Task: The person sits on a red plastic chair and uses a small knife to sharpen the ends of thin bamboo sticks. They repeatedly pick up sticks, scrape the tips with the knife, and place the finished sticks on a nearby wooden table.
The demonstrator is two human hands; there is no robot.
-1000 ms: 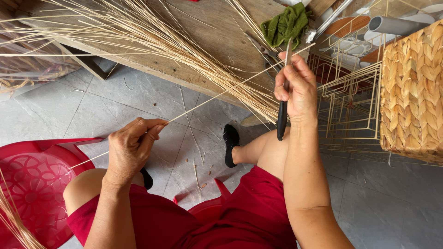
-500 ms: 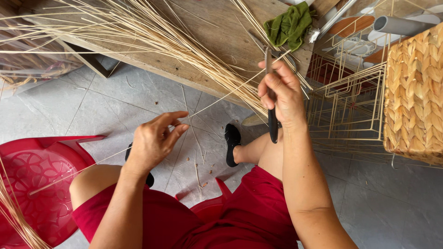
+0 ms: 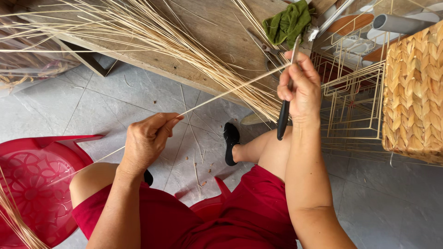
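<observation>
Pale rattan strand [image 3: 230,90] now runs taut; I see my left hand [image 3: 146,140] re-pinched on it, right hand [image 3: 302,87] clamping strand against black-handled knife [image 3: 282,121].

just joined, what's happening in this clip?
A seated person in red works a single pale reed strand. The left hand pinches it low, the right hand holds its upper end together with a black-handled knife. The strand runs taut between them. More reeds lie on a wooden bench; wire frames and a woven basket stand at right.
</observation>
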